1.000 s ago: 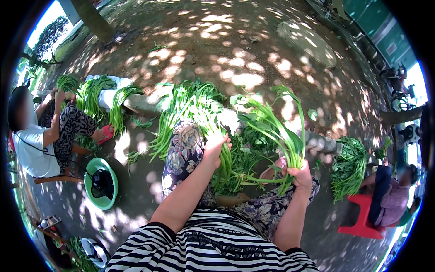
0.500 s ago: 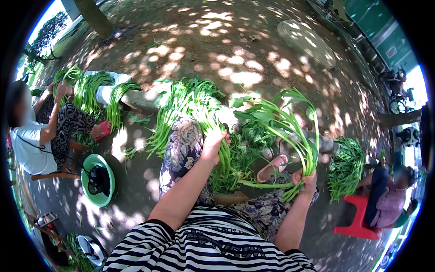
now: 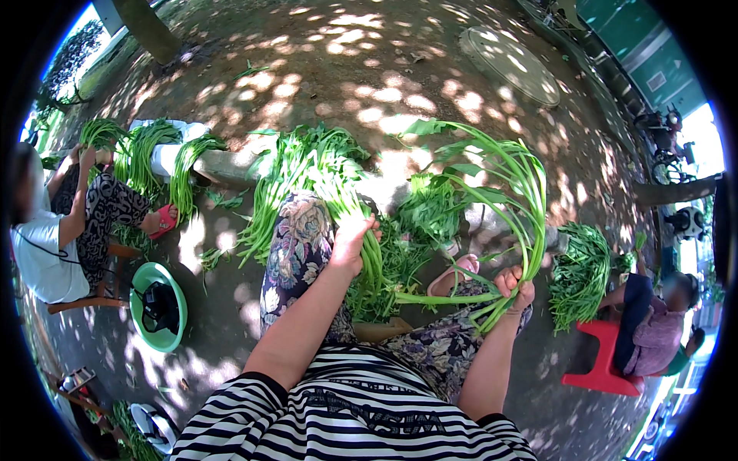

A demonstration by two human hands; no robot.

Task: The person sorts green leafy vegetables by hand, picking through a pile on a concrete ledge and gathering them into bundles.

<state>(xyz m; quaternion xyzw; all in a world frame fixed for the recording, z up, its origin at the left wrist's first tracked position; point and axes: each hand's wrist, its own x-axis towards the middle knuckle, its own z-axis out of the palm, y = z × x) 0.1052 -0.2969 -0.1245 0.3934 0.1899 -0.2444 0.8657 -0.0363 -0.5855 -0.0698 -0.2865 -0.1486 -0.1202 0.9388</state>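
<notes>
My right hand is closed round the stem ends of a bunch of long-stemmed leafy greens, which arches up and bends over to the left. One stem sticks out sideways from that grip toward my lap. My left hand is closed on stems of a larger heap of greens draped over my left knee. How many stems it grips is hidden by the fingers. Between my knees, loose leaves and trimmings lie in a pile, next to another leafy clump.
At left a seated person handles greens, near hanging bunches and a light green basin with a black thing inside. At right a person sits by a red plastic stool, beside another pile of greens. A round cover lies in the ground ahead.
The bunch in my right hand has tipped, its leafy ends swinging up and farther out. Both hands keep their grips. The person at left has shifted the greens they hold.
</notes>
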